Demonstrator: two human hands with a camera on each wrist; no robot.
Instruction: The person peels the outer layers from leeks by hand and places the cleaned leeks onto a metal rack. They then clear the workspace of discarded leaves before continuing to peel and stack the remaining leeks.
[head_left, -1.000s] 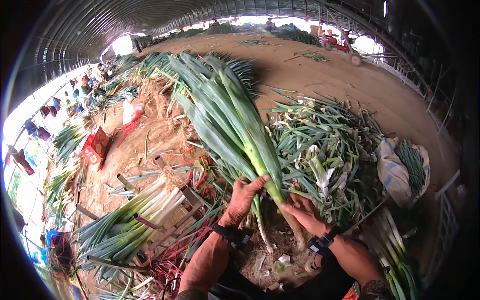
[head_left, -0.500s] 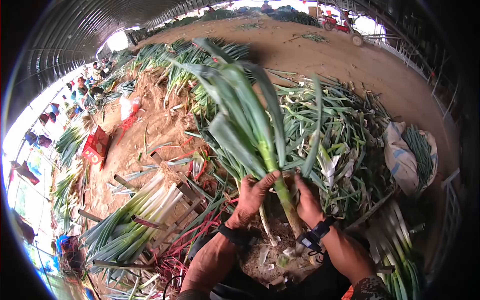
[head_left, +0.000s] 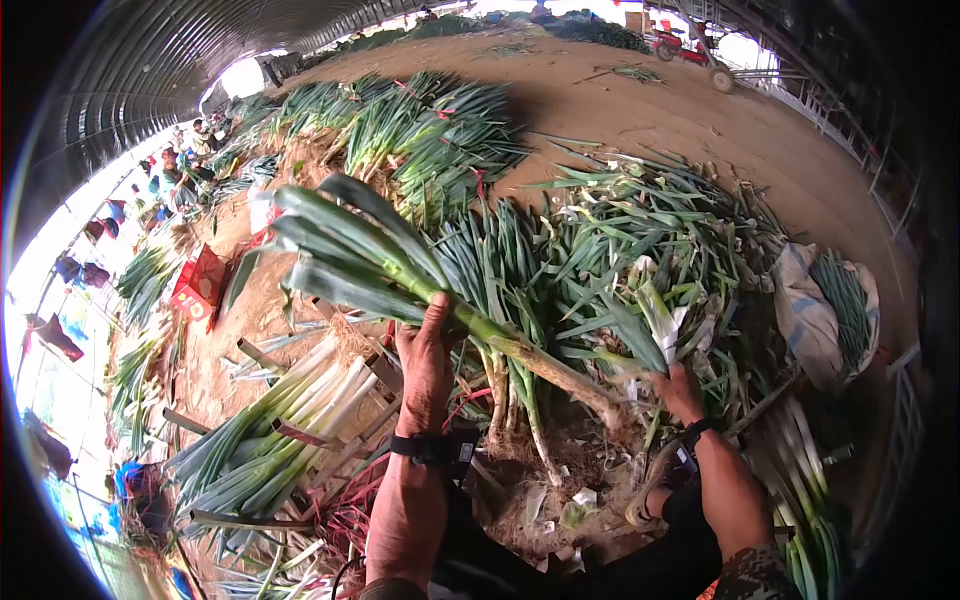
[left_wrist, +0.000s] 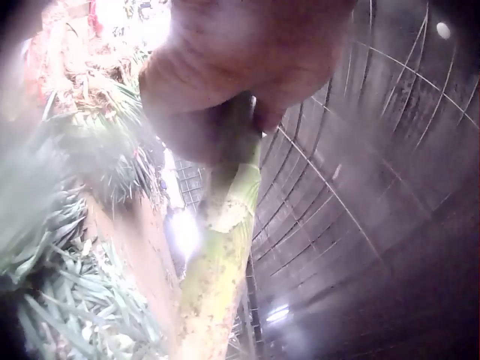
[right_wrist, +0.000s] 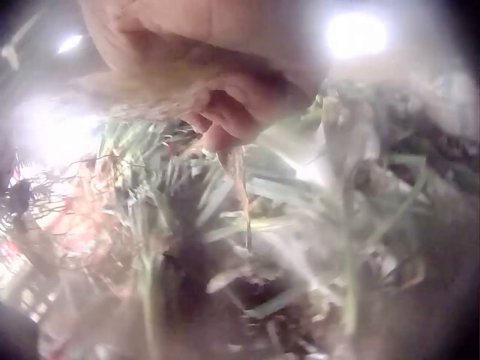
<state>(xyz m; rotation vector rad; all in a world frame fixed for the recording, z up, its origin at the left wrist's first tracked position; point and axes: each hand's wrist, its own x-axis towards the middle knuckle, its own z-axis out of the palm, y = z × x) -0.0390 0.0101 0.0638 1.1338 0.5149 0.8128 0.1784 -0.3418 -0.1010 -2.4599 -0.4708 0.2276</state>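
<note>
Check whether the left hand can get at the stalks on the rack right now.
Probably not to grip: left hand is wrapped round a thick stalk. Otherwise the way looks free, the rack stalks lying just to its left.

Two hands: left hand [head_left: 425,360], right hand [head_left: 680,393]. Two black wrist straps [head_left: 425,448]. One long green onion [head_left: 545,362] in left hand, one loose leaf [head_left: 636,338] in right. One leaf heap [head_left: 650,225], one white sack [head_left: 805,325], one red box [head_left: 200,284], one red vehicle [head_left: 672,43]. Bundled onions [head_left: 285,425]: many, overlapping, exact count unclear.
</note>
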